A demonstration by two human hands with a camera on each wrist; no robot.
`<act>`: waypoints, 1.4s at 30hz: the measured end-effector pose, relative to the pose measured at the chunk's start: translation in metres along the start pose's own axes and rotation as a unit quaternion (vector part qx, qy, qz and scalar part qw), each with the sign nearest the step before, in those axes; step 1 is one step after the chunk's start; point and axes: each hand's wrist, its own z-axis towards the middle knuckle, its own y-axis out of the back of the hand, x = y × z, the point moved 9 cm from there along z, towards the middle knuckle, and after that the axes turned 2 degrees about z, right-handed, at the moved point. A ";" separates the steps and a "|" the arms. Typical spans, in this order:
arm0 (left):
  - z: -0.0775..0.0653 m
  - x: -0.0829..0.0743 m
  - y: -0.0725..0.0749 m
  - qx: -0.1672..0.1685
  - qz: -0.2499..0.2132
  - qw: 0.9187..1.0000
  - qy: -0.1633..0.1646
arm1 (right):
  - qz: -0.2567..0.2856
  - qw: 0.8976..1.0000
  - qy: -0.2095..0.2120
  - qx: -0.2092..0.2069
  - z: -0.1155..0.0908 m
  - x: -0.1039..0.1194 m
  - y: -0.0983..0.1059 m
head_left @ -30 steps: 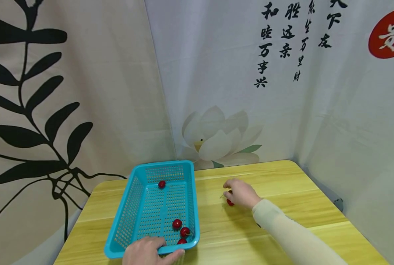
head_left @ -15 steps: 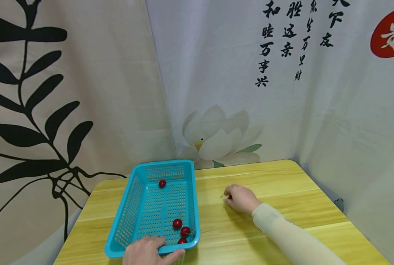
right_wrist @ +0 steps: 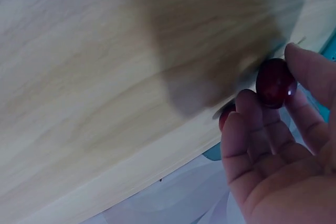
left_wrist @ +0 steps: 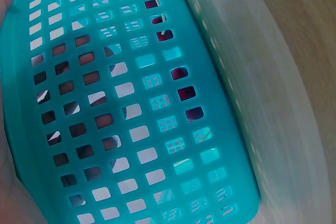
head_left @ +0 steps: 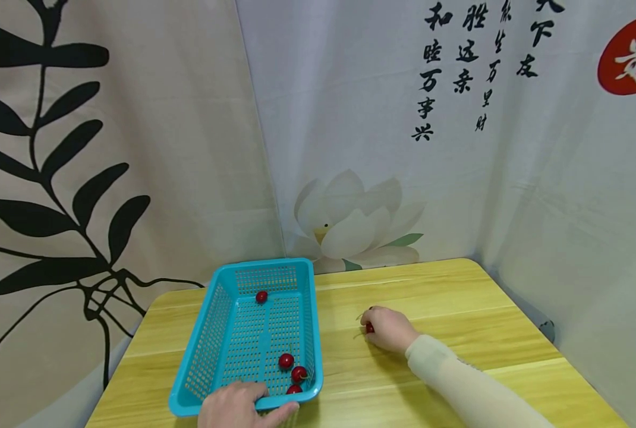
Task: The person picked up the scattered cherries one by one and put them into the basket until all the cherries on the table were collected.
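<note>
My right hand [head_left: 393,329], low over the table, pinches a dark red cherry [right_wrist: 275,83] between thumb and fingers. Behind the fingertips in the right wrist view a second cherry [right_wrist: 226,116] shows in part; whether it is held, I cannot tell. Thin stems stick out from the hand in the head view. My left hand [head_left: 238,405] grips the near rim of a blue plastic basket [head_left: 318,333], fingers over the edge and thumb outside. Inside it are a cherry [head_left: 261,296] toward the far end and several others, such as one [head_left: 286,361], at the near right corner.
The yellow wood-grain table [head_left: 457,368] carries the basket on its left half. Behind stands a pale curtain [head_left: 339,119] with printed leaves, a lotus and black characters. It closes in the table's back and right side.
My right hand has come slightly lower and nearer, and its fingers have closed on a cherry. The left hand, the basket and the cherries in it have stayed put.
</note>
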 end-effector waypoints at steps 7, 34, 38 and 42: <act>0.000 0.000 0.000 0.007 0.005 1.000 0.000 | 0.008 0.999 0.027 -0.028 0.011 0.032 0.024; -0.006 0.000 0.008 -0.117 -0.009 0.993 -0.029 | -0.023 0.968 0.246 0.042 0.015 0.217 -0.003; -0.005 -0.001 0.008 -0.103 -0.007 0.994 -0.022 | -0.026 0.969 0.241 0.041 0.016 0.217 -0.005; -0.004 -0.001 0.007 -0.080 -0.008 0.997 -0.014 | -0.031 0.971 0.231 0.047 0.016 0.216 -0.006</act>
